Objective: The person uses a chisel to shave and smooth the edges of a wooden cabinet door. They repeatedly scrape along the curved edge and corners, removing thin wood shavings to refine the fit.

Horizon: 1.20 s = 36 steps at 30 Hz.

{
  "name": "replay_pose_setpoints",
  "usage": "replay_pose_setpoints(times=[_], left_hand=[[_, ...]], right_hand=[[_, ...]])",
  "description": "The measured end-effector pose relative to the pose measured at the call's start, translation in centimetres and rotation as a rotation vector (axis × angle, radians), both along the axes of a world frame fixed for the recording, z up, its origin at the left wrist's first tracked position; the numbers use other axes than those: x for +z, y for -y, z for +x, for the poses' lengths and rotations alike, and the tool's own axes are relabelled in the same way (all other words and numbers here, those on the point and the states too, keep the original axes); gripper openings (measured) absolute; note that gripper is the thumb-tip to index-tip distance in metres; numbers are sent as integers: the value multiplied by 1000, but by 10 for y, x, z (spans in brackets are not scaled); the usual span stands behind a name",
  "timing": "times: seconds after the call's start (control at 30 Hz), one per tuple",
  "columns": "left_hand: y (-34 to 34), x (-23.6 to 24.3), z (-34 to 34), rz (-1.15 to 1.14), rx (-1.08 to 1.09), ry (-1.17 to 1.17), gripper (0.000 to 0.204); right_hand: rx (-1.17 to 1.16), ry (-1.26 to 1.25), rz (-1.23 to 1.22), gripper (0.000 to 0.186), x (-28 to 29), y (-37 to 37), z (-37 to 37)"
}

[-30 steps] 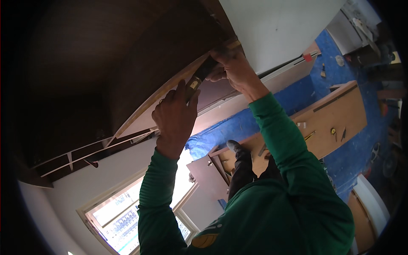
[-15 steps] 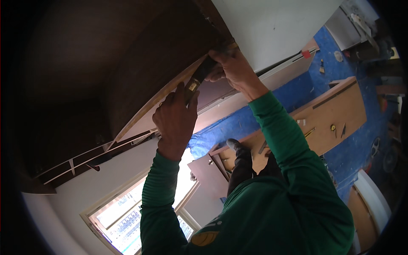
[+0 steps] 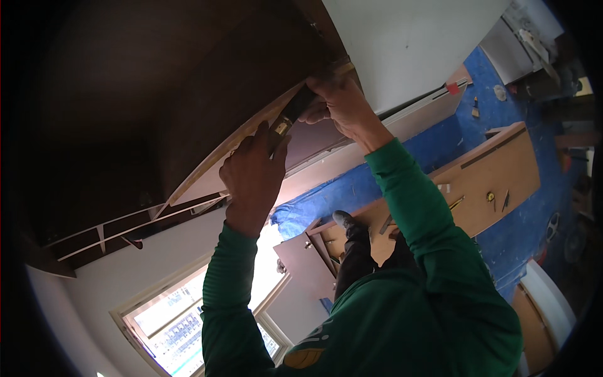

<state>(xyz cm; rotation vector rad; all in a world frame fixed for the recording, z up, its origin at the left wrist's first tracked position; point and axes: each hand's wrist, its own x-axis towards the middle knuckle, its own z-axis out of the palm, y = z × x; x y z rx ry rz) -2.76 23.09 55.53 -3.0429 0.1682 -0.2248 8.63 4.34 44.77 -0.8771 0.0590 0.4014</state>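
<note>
Tool (image 3: pixel 293 115), dark with brass, sits at the panel edge (image 3: pixel 226 149), its long axis slanting more steeply than that edge, upper end pointing rightward; I see the left hand (image 3: pixel 254 174) gripping its lower end, the right hand (image 3: pixel 343 108) its upper.

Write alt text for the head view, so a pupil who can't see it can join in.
A person's left hand and right hand grip a dark tool at the light edge of a dark brown panel. To the right, a tape measure lies on a light brown board, with blue sheeting around it; a bright window is at lower left.
</note>
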Motion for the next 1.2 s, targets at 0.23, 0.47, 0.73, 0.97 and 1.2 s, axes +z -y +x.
replay_pose_setpoints(times=[0.23, 0.47, 0.73, 0.97, 1.2], left_hand=[[1, -2, 10, 8, 10, -25, 54], [5, 8, 24, 30, -22, -55, 54], [5, 2, 19, 34, -36, -10, 53], [4, -3, 25, 45, -49, 41, 51], [6, -3, 26, 25, -2, -10, 46]], right_hand=[[-38, 1, -9, 40, -5, 0, 3], [-61, -41, 6, 43, -3, 1, 10], [-44, -10, -16, 41, -5, 2, 16], [-61, -3, -24, 40, -5, -1, 18], [-161, -33, -32, 39, 4, -7, 12]])
